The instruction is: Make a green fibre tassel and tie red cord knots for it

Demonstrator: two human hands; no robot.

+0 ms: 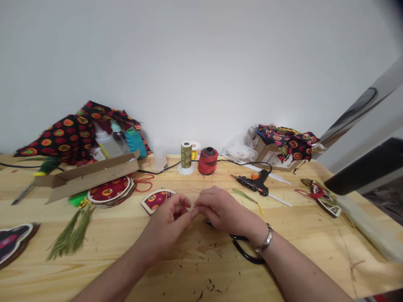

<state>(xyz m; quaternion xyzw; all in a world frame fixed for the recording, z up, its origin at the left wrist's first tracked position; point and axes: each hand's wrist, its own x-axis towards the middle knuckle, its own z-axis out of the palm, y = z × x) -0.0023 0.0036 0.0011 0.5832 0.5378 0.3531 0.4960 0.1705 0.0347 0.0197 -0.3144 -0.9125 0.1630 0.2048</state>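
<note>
My left hand (171, 222) and my right hand (222, 212) meet fingertip to fingertip over the middle of the wooden table (126, 239). Both pinch something too small to make out. Just behind my left hand lies a fan-shaped piece (155, 200) with red patterned fabric and a pale border. Black-handled scissors (247, 252) lie partly hidden under my right hand and wrist. A green tassel with a yellow cord (247, 195) is on the table behind my right hand.
A black glue gun (256, 183) lies back right, before a cardboard box (270, 156) with fabric. Thread spools (186, 156) and a red spool (208, 161) stand at the back. Left are round fabric pieces (110, 192), green tassels (71, 235), a box tray (94, 174) and a screwdriver (23, 193).
</note>
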